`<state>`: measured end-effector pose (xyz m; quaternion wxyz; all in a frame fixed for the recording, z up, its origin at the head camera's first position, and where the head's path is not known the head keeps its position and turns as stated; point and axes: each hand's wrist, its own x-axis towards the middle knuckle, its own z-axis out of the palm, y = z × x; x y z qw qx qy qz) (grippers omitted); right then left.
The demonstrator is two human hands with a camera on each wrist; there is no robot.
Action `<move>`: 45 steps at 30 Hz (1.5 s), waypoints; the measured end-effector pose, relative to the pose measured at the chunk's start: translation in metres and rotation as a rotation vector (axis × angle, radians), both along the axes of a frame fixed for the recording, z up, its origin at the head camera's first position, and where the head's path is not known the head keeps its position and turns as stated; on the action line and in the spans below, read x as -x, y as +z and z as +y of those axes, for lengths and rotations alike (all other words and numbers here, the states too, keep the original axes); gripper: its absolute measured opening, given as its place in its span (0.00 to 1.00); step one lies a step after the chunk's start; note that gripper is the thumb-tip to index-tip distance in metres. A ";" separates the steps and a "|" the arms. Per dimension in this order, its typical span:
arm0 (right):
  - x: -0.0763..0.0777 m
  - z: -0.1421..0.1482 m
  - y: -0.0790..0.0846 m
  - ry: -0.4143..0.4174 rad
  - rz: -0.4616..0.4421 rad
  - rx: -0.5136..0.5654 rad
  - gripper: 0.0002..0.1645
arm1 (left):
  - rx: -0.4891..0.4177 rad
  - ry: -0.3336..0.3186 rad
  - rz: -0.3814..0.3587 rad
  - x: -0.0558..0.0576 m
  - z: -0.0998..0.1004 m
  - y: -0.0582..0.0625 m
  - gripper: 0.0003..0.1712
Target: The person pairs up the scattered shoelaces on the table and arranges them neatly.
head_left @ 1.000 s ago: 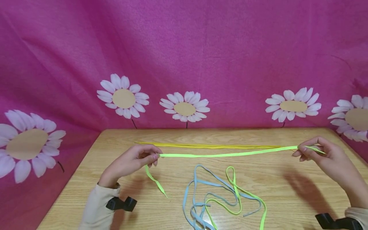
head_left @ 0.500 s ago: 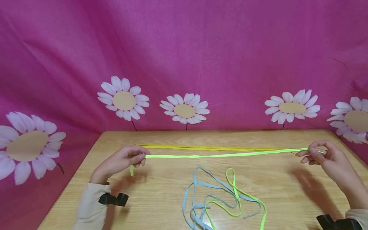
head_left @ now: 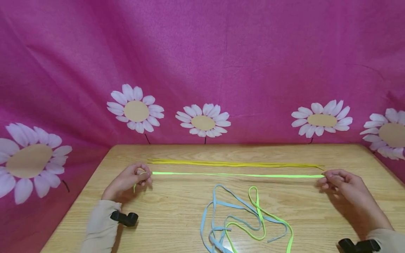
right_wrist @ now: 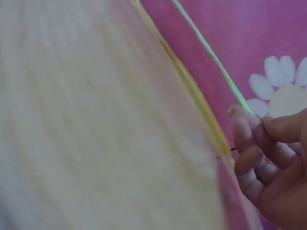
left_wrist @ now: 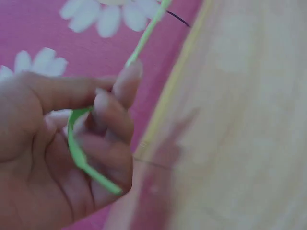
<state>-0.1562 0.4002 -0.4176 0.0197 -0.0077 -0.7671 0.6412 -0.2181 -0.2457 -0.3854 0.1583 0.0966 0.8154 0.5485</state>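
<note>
A neon green shoelace (head_left: 234, 175) is stretched nearly straight across the table between both hands. My left hand (head_left: 129, 180) pinches it between thumb and forefinger, and a short tail (left_wrist: 78, 151) of the lace hangs across the palm in the left wrist view. At the other side my right hand (head_left: 346, 182) pinches the lace near its end. Just beyond it, yellow laces (head_left: 234, 163) lie side by side in a long straight line. Nearer to me, a light blue lace (head_left: 205, 218) and another neon green lace (head_left: 278, 215) lie loosely looped together.
The wooden table (head_left: 164, 225) ends at the back against a pink cloth (head_left: 253, 63) printed with daisies. The looped laces run off the bottom edge of the head view. A black wrist camera (head_left: 124, 218) sits on the left sleeve, another on the right.
Both hands first spread apart, pulling the green lace straighter. Since then the right hand has come lower and a little left, and the left hand slightly further left. The lace now hangs closer to the table.
</note>
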 end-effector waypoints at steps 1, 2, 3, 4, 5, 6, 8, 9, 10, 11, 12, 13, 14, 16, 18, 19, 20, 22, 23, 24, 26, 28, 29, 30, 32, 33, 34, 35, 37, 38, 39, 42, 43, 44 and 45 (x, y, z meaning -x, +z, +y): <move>0.002 0.000 -0.002 0.012 -0.009 0.020 0.08 | 0.001 0.034 -0.011 0.001 0.000 -0.003 0.06; 0.003 0.000 -0.004 0.017 -0.013 0.037 0.07 | 0.011 0.060 -0.012 0.001 0.000 -0.006 0.06; 0.005 0.000 -0.005 0.016 -0.016 0.020 0.07 | 0.019 0.088 -0.016 0.002 -0.001 -0.008 0.06; 0.006 0.000 -0.006 -0.001 -0.016 -0.018 0.07 | 0.043 0.113 -0.004 0.002 -0.002 -0.010 0.07; 0.007 0.000 -0.005 -0.022 -0.024 -0.038 0.07 | 0.076 0.144 0.008 0.002 -0.003 -0.011 0.08; 0.008 0.000 -0.005 -0.047 -0.030 -0.062 0.07 | 0.096 0.174 0.014 0.002 -0.004 -0.011 0.08; 0.008 -0.001 -0.003 -0.112 -0.045 -0.115 0.06 | 0.135 0.221 0.031 0.002 -0.006 -0.012 0.10; 0.009 -0.001 -0.003 -0.144 -0.055 -0.156 0.08 | 0.154 0.242 0.037 0.002 -0.008 -0.012 0.10; 0.009 -0.002 -0.002 -0.176 -0.059 -0.209 0.09 | 0.175 0.252 0.047 0.001 -0.008 -0.012 0.10; 0.009 -0.003 -0.001 -0.203 -0.059 -0.265 0.10 | 0.194 0.261 0.052 0.001 -0.010 -0.011 0.10; 0.009 -0.004 0.000 -0.229 -0.054 -0.334 0.11 | 0.209 0.260 0.063 0.001 -0.011 -0.011 0.10; 0.009 -0.005 0.000 -0.259 -0.062 -0.404 0.09 | 0.219 0.259 0.072 0.001 -0.012 -0.010 0.10; 0.009 -0.005 0.001 -0.285 -0.071 -0.473 0.10 | 0.233 0.256 0.085 0.003 -0.011 -0.010 0.09; 0.007 0.000 0.002 -0.324 -0.093 -0.578 0.18 | 0.266 0.253 0.112 0.008 -0.007 -0.012 0.08; 0.005 0.007 0.001 -0.352 -0.124 -0.651 0.26 | 0.280 0.255 0.130 0.015 -0.001 -0.016 0.08; 0.005 0.011 0.000 -0.363 -0.143 -0.676 0.29 | 0.286 0.260 0.135 0.018 0.002 -0.018 0.09; 0.004 0.014 -0.002 -0.370 -0.147 -0.696 0.28 | 0.298 0.275 0.140 0.021 0.005 -0.020 0.10; 0.007 0.017 -0.003 -0.376 -0.153 -0.717 0.26 | 0.321 0.305 0.144 0.024 0.008 -0.022 0.13; 0.010 0.017 -0.004 -0.380 -0.156 -0.724 0.25 | 0.331 0.318 0.147 0.025 0.007 -0.023 0.14; 0.013 0.017 -0.005 -0.383 -0.158 -0.733 0.24 | 0.333 0.331 0.144 0.026 0.007 -0.022 0.15; 0.019 0.015 -0.007 -0.386 -0.163 -0.739 0.23 | 0.359 0.349 0.142 0.027 0.005 -0.021 0.15; 0.023 0.014 -0.009 -0.390 -0.171 -0.740 0.23 | 0.369 0.341 0.132 0.028 0.002 -0.021 0.16; 0.024 0.013 -0.009 -0.392 -0.177 -0.741 0.24 | 0.368 0.334 0.124 0.028 0.001 -0.021 0.16; 0.025 0.013 -0.010 -0.393 -0.179 -0.744 0.24 | 0.362 0.333 0.112 0.028 0.000 -0.021 0.16; 0.027 0.013 -0.011 -0.388 -0.169 -0.759 0.25 | 0.369 0.330 0.106 0.028 -0.001 -0.022 0.17; 0.027 0.013 -0.012 -0.385 -0.162 -0.767 0.25 | 0.370 0.333 0.107 0.028 -0.001 -0.022 0.17; 0.028 0.014 -0.012 -0.383 -0.153 -0.776 0.25 | 0.372 0.340 0.110 0.028 -0.001 -0.022 0.16; 0.029 0.014 -0.013 -0.381 -0.147 -0.783 0.25 | 0.371 0.348 0.110 0.027 -0.001 -0.022 0.16; 0.030 0.014 -0.015 -0.376 -0.133 -0.802 0.24 | 0.376 0.367 0.110 0.027 -0.001 -0.022 0.16; 0.030 0.015 -0.016 -0.375 -0.134 -0.804 0.24 | 0.370 0.379 0.105 0.027 0.000 -0.022 0.16; 0.030 0.015 -0.016 -0.376 -0.134 -0.804 0.24 | 0.365 0.387 0.100 0.027 0.000 -0.022 0.15; 0.031 0.018 -0.018 -0.371 -0.143 -0.785 0.27 | 0.342 0.407 0.084 0.028 0.001 -0.022 0.15; 0.031 0.019 -0.018 -0.371 -0.148 -0.774 0.28 | 0.330 0.413 0.076 0.028 0.001 -0.022 0.15; 0.031 0.020 -0.019 -0.372 -0.152 -0.763 0.29 | 0.318 0.418 0.070 0.028 0.001 -0.023 0.15; 0.031 0.021 -0.019 -0.371 -0.154 -0.752 0.29 | 0.311 0.421 0.066 0.028 0.000 -0.023 0.15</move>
